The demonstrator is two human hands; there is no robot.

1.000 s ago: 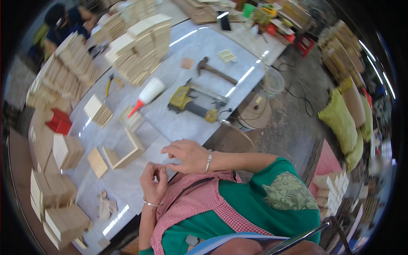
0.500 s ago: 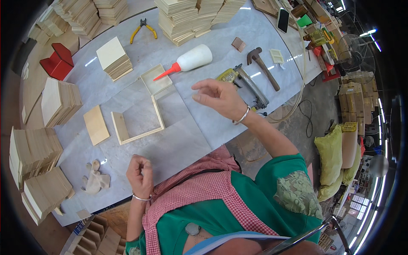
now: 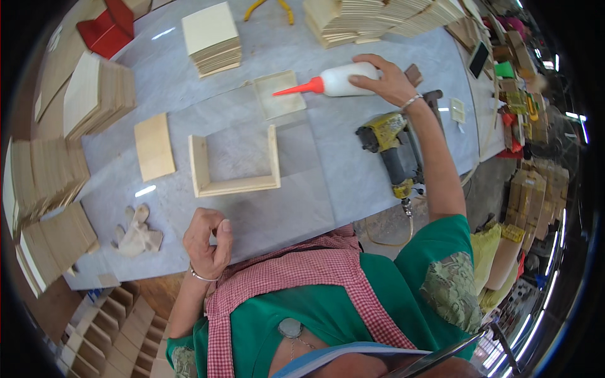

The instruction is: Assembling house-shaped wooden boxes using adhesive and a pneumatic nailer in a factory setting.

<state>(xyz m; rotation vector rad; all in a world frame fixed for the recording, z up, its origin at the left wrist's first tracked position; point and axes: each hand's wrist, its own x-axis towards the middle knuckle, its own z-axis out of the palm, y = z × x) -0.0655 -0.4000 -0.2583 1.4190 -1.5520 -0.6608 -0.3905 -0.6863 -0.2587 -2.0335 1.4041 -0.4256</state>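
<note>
My right hand [image 3: 391,80] is closed round the rear end of a white glue bottle [image 3: 343,80]. The bottle lies on its side, its long red nozzle pointing left over a small shallow wooden tray [image 3: 277,108]. Near the table's front edge, my left hand [image 3: 208,239] is loosely curled with nothing in it. Just beyond that hand stands a three-sided wooden frame [image 3: 236,187], its far side without a board. A flat wooden panel [image 3: 154,146] lies to the frame's left.
A yellow-and-black nail gun [image 3: 387,138] with a hose lies beside my right forearm, partly over a hammer [image 3: 433,101]. Stacked wooden boards [image 3: 211,39] stand at the back and along the left. A pale glove [image 3: 138,233] rests at the front left.
My right hand has reached forward and taken hold of the glue bottle. The view has shifted, and my left hand stays curled near the table's front edge.
</note>
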